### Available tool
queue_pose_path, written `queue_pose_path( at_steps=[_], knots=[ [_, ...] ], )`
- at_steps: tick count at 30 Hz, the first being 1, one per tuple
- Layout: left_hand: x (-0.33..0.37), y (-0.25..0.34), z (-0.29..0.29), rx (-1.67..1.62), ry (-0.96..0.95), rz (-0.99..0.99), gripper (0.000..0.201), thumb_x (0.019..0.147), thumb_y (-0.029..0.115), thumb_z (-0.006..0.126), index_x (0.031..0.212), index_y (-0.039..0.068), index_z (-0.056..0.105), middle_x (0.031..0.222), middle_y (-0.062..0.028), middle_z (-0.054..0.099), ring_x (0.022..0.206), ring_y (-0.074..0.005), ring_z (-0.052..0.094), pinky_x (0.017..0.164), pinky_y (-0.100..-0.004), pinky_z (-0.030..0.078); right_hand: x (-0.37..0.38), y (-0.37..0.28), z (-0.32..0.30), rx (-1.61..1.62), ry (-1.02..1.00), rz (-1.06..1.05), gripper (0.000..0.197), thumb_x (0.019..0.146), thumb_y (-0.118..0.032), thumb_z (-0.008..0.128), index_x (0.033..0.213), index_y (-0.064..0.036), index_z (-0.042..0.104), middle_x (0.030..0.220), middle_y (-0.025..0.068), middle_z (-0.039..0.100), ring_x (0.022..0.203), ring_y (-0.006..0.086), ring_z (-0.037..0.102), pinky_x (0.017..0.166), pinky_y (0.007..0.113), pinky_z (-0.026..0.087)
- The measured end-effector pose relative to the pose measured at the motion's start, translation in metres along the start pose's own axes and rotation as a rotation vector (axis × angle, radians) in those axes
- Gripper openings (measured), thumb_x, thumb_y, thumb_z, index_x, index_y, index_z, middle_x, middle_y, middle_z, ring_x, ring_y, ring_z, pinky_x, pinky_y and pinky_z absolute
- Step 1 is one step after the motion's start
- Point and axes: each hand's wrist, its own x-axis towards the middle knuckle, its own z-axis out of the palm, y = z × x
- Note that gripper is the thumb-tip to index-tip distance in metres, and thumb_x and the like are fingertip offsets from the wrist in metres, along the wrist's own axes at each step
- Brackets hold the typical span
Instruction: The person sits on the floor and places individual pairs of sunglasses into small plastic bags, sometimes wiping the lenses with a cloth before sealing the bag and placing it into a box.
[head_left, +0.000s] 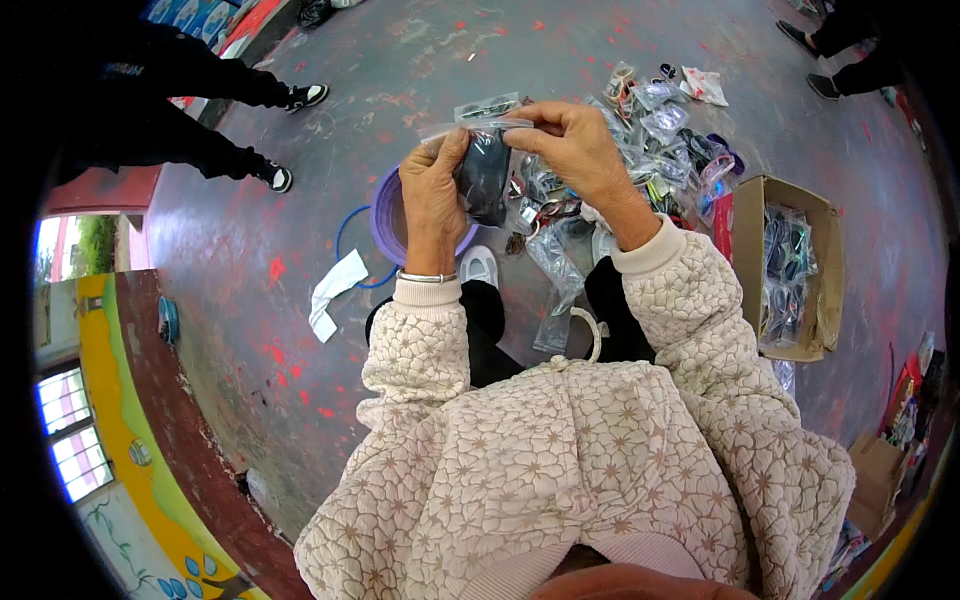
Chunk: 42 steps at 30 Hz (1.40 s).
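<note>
Up in front of me is a clear plastic bag (484, 182) with something dark and flat inside; its kind I cannot make out. My left hand (432, 195) is closed on the bag's left upper edge, thumb on top. The fingers of my right hand (578, 150) pinch its upper right corner. Behind and right of the bag, a loose pile of small clear packets (665, 125) lies on the floor, some seeming to hold eyewear. Below my left hand stands a purple basin (385, 215), partly hidden by that hand.
On the right an open cardboard box (825, 270) holds packets of eyewear. A white strip (335, 290) and a blue hoop (343, 232) lie left of the basin. A long clear bag (555, 265) lies between my feet. People in dark trousers (215, 75) stand at both far sides.
</note>
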Motion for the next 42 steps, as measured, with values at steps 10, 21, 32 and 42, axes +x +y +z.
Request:
queue_pose_path(
  at_steps=[10,21,32,42],
  knots=[
    [-0.006,-0.004,0.001,0.097,-0.060,0.170,0.012,0.080,0.008,0.062,0.084,-0.003,0.063,0.078,-0.0088,0.064,0.067,-0.0107,0.059,0.062,-0.0217,0.047,-0.003,-0.006,0.002,0.032,0.033,0.023,0.012,0.072,-0.007,0.064,0.078,0.0029,0.065,0.064,0.0030,0.060,0.057,0.0066,0.051,0.051,0.021,0.040],
    [-0.001,-0.010,0.000,0.085,-0.040,0.124,0.011,0.080,0.008,0.063,0.085,-0.001,0.063,0.077,-0.0061,0.064,0.067,-0.0088,0.056,0.063,-0.0207,0.044,0.004,0.000,-0.006,-0.139,-0.041,-0.004,0.012,0.075,-0.008,0.064,0.081,0.0028,0.064,0.073,0.0039,0.060,0.065,0.0099,0.055,0.061,0.022,0.044],
    [-0.003,-0.016,0.001,0.245,-0.016,0.245,0.017,0.086,0.014,0.056,0.081,-0.001,0.063,0.072,-0.0026,0.062,0.062,-0.0064,0.052,0.055,-0.0196,0.041,0.001,-0.003,-0.003,-0.303,-0.073,-0.086,0.010,0.072,-0.006,0.063,0.078,0.0026,0.063,0.071,0.0039,0.057,0.064,0.0106,0.053,0.058,0.024,0.042],
    [0.006,-0.012,-0.012,0.182,0.040,0.161,0.027,0.089,0.021,0.051,0.077,-0.001,0.061,0.069,-0.0049,0.060,0.059,-0.0098,0.055,0.054,-0.0210,0.045,0.006,0.002,-0.011,-0.202,-0.011,0.073,0.014,0.078,-0.014,0.062,0.077,0.0003,0.064,0.063,0.0006,0.058,0.054,0.0057,0.049,0.050,0.020,0.040]
  ],
)
